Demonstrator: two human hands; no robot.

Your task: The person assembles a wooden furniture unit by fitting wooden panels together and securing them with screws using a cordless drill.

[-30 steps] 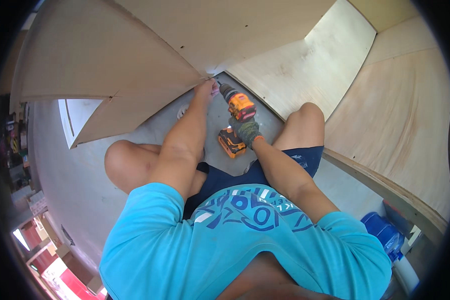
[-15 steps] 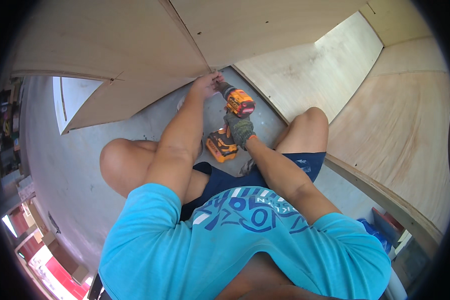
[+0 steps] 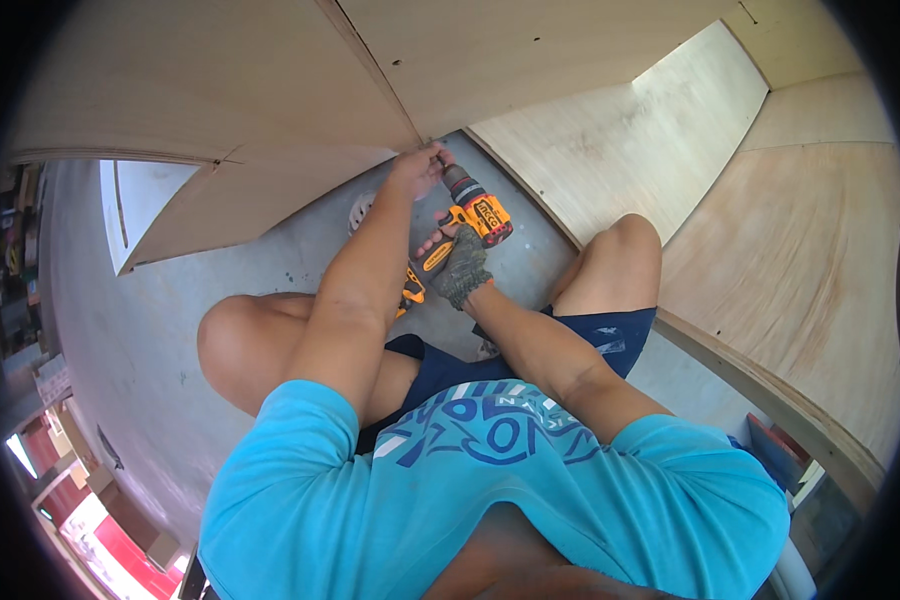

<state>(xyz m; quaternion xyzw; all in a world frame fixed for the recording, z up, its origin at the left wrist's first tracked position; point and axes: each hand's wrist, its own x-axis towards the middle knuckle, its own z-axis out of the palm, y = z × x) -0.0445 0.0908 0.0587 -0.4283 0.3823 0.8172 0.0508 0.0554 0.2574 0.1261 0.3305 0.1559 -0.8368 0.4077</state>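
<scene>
My right hand (image 3: 460,268), in a grey-green knit glove with bare fingertips, grips the handle of an orange and black cordless drill (image 3: 485,217). The drill lies tilted, its chuck pointing up and left, its battery base partly hidden behind my left forearm. My left hand (image 3: 418,168) is bare. Its fingers are pinched together just at the drill's tip, against the lower edge of an upright plywood panel (image 3: 240,95). Whatever small thing they hold is too hidden to make out.
A second plywood panel (image 3: 530,75) meets the first at a seam. A pale board (image 3: 620,130) and a wood-framed panel (image 3: 790,260) stand to the right. I sit cross-legged on the grey floor (image 3: 210,350). A pale ridged object (image 3: 361,208) is partly behind my left forearm.
My right hand has rolled the drill, so its battery base has swung left behind my left forearm and its side shows. My left hand stays by the panel edge.
</scene>
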